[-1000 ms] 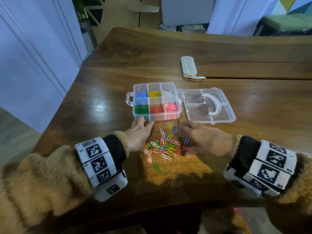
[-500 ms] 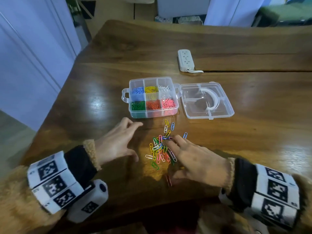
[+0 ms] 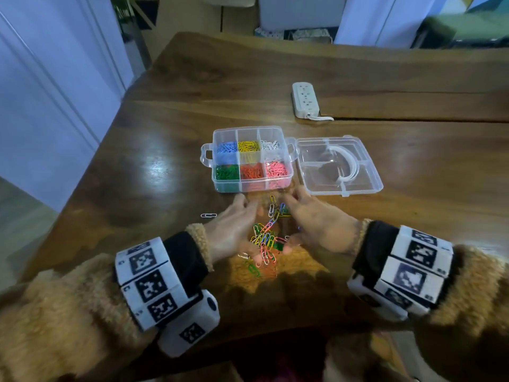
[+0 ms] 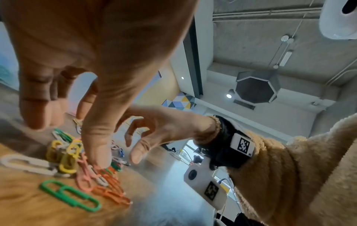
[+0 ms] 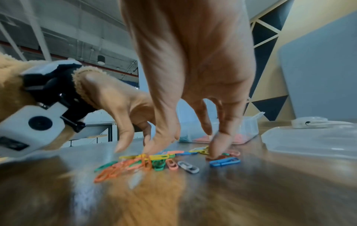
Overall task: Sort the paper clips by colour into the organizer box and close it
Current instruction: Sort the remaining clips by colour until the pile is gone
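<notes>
- Two hands bracket a loose heap of mixed-colour paper clips [image 3: 265, 241] on a wooden worktop [image 3: 154, 166], near its front edge and closer to its left edge than its right.
- The left hand [image 3: 234, 232] stands on the heap's left side, fingers spread and bent downward, thumb tip pressing on clips at the near end of the heap; it grips nothing that the views show.
- The right hand [image 3: 316, 224] stands on the heap's right side, likewise arched, fingertips [image 5: 217, 146] planted on the worktop among the clips, with none pinched or lifted.
- A single white clip [image 3: 208, 215] lies apart, left of the left hand, toward the worktop's left edge.
- A green clip [image 4: 71, 195] and a bunch of orange ones [image 4: 112, 188] lie at the heap's near end, closest to the front edge.
- Just behind the hands, toward the worktop's middle, sits the clear organizer box [image 3: 252, 186], open, its six compartments holding blue, yellow and white clips in the far row and green, orange and pink in the near row.
- Its clear lid [image 3: 344, 188] lies flat on the right side of the box, touching it, with a white curved handle [image 3: 348, 164] seen through it.
- A white power strip [image 3: 305, 99] rests farther back, toward the far edge.
- Both wrists carry white marker-printed bands over furry tan sleeves.
</notes>
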The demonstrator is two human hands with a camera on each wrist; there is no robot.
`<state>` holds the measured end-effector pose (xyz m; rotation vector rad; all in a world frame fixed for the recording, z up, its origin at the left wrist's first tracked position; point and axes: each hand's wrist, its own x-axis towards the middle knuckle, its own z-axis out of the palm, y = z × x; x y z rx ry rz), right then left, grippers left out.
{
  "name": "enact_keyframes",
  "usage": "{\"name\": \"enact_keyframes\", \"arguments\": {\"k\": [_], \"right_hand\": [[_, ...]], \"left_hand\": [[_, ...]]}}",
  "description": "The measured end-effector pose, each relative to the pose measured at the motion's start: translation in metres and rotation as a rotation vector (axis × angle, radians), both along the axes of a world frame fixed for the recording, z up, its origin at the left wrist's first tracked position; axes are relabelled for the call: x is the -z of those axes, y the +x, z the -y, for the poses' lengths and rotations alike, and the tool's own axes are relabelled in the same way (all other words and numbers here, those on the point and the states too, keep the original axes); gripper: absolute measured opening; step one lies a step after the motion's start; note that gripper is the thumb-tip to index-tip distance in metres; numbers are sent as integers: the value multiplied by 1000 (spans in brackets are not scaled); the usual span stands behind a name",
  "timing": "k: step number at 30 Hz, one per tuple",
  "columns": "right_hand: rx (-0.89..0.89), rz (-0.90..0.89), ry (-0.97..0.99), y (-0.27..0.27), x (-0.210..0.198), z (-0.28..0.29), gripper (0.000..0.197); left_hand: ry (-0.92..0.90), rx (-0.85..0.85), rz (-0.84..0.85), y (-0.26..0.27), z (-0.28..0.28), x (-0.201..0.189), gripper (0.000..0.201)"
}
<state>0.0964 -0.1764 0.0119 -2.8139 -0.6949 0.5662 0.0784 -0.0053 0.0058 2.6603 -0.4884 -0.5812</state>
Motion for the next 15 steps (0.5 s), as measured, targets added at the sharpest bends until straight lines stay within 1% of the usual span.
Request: {"name": "enact_keyframes", "arguments": {"k": [1,3,5,7,9,11,13,15], "right_hand": [[1,-17,-53,0,-3,1,101],[-16,-52,-159,-5,-5,-2,103],[-49,-59,-174,-10,0,-13,103],[-76,-67,-111,-12,5,-26,98],[-86,-82,-69,-9,9,-32,94],[-48,-77,-16,-5,12,-32,79],[-19,-53,52,-2,12,-29,62],[-52,-8,79,0,12,-26,45]], "left_hand": [[40,-6,29,0,-5,0,79],[136,-8,26,-4,-11,1,88],[155,10,8,-9,-8,3,89],[117,-21,3,-10,1,6,81],[121,-43,36,-7,9,8,66],[69,-67,61,-1,11,12,45],[-28,-99,46,3,7,16,29],[-162,-159,-22,7,1,21,27]]}}
